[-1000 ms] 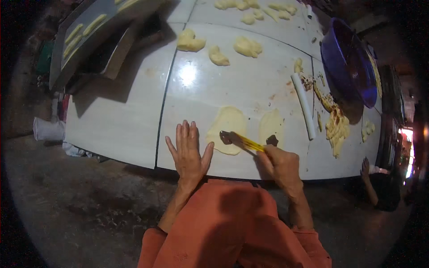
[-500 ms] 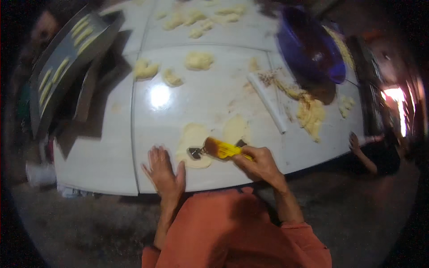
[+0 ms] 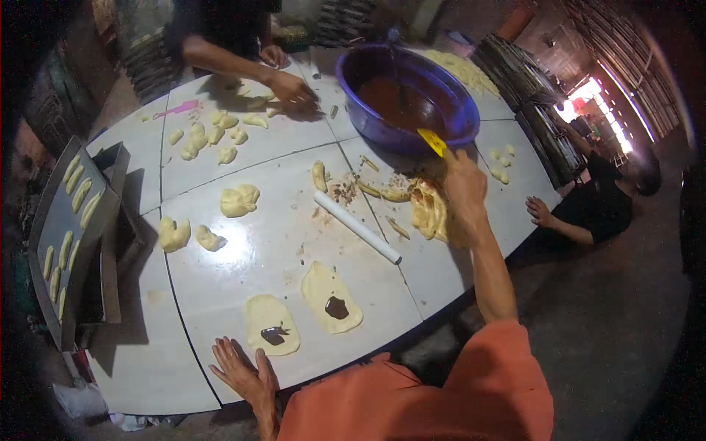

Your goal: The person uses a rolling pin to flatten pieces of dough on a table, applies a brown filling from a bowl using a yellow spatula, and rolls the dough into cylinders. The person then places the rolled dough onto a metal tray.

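My right hand (image 3: 465,180) is closed around a yellow spatula (image 3: 432,141) at the near rim of a large purple basin (image 3: 471,121), which holds a brown filling (image 3: 397,103). Below that hand lies a heap of yellow dough (image 3: 430,213) streaked with brown. My left hand (image 3: 241,371) rests flat with fingers spread on the table's front edge, holding nothing. Just beyond it, two flattened dough pieces lie side by side: the left one (image 3: 266,312) bears a dark brown dollop (image 3: 274,335), and the right one (image 3: 323,285) has another (image 3: 337,307).
A white rolling pin (image 3: 357,226) lies mid-table, by scattered brown crumbs. Dough lumps (image 3: 239,200) lie farther left. A tray (image 3: 55,250) of dough strips leans at far left. Across the table, another person's hand (image 3: 294,92) works near dough; a second person's hand (image 3: 540,212) is at right.
My right hand has moved the spatula from above the flat dough pieces, right and away to the basin. My left hand stays flat on the table. The view has shifted, bringing the person opposite into sight.
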### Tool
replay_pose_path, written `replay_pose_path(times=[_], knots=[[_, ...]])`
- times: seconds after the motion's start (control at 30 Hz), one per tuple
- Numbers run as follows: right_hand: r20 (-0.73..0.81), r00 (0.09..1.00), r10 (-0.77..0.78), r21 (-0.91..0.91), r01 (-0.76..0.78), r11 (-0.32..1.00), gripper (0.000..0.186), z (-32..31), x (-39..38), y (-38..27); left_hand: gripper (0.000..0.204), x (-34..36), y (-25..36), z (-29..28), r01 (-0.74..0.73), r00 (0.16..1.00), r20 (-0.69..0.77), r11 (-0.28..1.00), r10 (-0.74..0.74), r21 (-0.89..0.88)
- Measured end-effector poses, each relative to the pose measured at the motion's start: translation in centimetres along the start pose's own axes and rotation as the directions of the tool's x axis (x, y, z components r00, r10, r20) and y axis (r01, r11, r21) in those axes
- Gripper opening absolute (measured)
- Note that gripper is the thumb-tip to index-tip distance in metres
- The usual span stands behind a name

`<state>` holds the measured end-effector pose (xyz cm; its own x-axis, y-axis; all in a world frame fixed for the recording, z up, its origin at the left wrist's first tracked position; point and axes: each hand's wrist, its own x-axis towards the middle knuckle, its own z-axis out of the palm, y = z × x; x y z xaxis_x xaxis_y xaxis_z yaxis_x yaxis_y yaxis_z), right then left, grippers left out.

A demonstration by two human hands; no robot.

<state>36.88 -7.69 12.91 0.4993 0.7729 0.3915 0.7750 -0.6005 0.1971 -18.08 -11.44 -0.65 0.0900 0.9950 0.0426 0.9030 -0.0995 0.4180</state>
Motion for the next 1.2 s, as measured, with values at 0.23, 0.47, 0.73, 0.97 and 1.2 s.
replay_pose_path(times=[0.23,0.47,0.73,0.97,1.2], knots=[[-0.023,0.995,0.099,0.370,-0.083,0.925,0.026,-1.7,0.9,3.5,0.077,-0.1,-0.3,0.5,-0.044,0.998,-0.042,0.999,0.043,-0.015],[0.637,0.718,0.281,0.683,-0.694,0.227,0.030,-0.8,-8.2,1.6,0.076,0.0,0.2,-0.1,0.021,1.000,-0.011,1.000,-0.020,0.002],[0.040,0.990,0.134,0.590,-0.132,0.797,0.039,3.3,-7.2,-5.2,0.076,-0.3,-0.6,0.0,0.007,1.000,-0.023,0.999,-0.006,0.034],[0.160,0.984,-0.083,0.522,-0.013,0.853,0.038,11.1,2.4,-9.7,0.079,0.1,0.2,0.2,0.031,0.999,-0.030,0.999,-0.031,-0.006],[0.068,0.966,-0.248,0.443,0.193,0.876,0.028,13.5,3.6,-9.8,0.077,-0.2,0.3,-0.2,0.020,0.997,-0.074,1.000,-0.021,-0.019]])
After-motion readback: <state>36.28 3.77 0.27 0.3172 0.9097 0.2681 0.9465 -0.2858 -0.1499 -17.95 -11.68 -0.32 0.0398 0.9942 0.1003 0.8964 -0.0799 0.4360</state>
